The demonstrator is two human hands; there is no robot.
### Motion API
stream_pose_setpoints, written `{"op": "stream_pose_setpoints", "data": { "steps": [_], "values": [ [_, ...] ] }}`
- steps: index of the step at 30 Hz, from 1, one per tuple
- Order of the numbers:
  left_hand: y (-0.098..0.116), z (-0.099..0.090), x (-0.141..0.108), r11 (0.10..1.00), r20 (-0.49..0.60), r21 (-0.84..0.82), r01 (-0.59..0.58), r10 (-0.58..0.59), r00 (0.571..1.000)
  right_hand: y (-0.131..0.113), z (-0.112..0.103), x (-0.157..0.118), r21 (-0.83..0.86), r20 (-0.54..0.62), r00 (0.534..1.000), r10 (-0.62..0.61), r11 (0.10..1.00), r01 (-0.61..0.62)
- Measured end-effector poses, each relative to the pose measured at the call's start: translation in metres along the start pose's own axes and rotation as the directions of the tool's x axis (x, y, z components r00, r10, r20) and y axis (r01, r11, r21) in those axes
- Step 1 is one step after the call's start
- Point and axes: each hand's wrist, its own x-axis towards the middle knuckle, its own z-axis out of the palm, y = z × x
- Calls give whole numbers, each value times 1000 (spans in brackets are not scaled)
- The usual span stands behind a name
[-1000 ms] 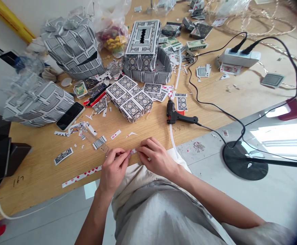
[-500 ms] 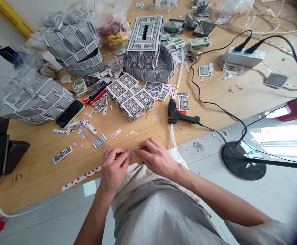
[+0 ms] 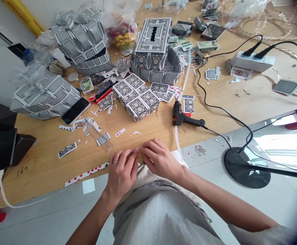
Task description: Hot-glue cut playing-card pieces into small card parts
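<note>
A narrow strip of playing cards [image 3: 87, 174] with red diamonds lies along the table's front edge. It runs in under my left hand [image 3: 122, 170], whose fingers are closed and bent down on its right part. Right beside it, my right hand [image 3: 160, 158] is closed too, thumb and fingertips pinching at the strip's end. Only a sliver of card shows between the two hands; the rest there is hidden by my fingers. Beyond the hands lie a small card scrap [image 3: 120, 132] with a red eight and a clear ruler-like strip [image 3: 94, 136] with a card piece on it.
A black glue gun [image 3: 186, 117] with a white glue stick rests at the right, its cable trailing off. A card-covered box [image 3: 136, 97] stands mid-table. Behind are a card-covered tissue box [image 3: 152, 37], woven card baskets [image 3: 83, 41], a phone [image 3: 75, 111] and a power strip [image 3: 252, 61].
My left hand has slid right along the strip, closer to my right hand, and lies flatter over it. The view has shifted slightly, so the table's things appear further right.
</note>
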Motion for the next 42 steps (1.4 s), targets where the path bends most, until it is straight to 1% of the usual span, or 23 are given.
{"op": "stream_pose_setpoints", "data": {
  "steps": [5, 8, 15, 25, 28, 32, 34, 36, 39, 42],
  "values": [
    [0, 3, 5, 997, -60, -54, 56, -59, 996, -1, 1, 0, 13, -31, 999, 21, 1000, -20],
    [1, 6, 3, 998, -90, -30, 58, -61, 994, -1, 2, -1, 15, -40, 999, 26, 1000, -25],
    [3, 9, -3, 998, -67, 66, 23, -19, 998, 0, 4, -1, 25, -44, 998, 35, 999, -33],
    [-3, 4, 0, 998, -33, 60, -17, 19, 999, -1, 2, -1, 18, -43, 999, 27, 999, -26],
    [-2, 6, 1, 999, -60, 49, 0, 3, 998, -1, 4, -2, 28, -50, 998, 30, 999, -28],
    [-3, 8, 2, 1000, -142, -14, -21, 19, 990, 0, 6, -3, 44, -60, 998, 30, 999, -27],
    [-5, 5, 0, 999, -173, -40, -31, 23, 985, 2, 5, -2, 45, -59, 998, 27, 999, -25],
    [-8, -3, -5, 999, -197, -44, -6, -3, 980, 3, 4, -3, 37, -57, 998, 23, 999, -20],
    [-17, -20, -20, 997, -231, -4, 83, -82, 969, 1, 1, -6, 10, -55, 998, -18, 1000, 18],
    [-26, -33, -38, 985, -215, 59, 165, -149, 965, -7, 2, -9, 18, -57, 994, -92, 996, 93]
  ]
}}
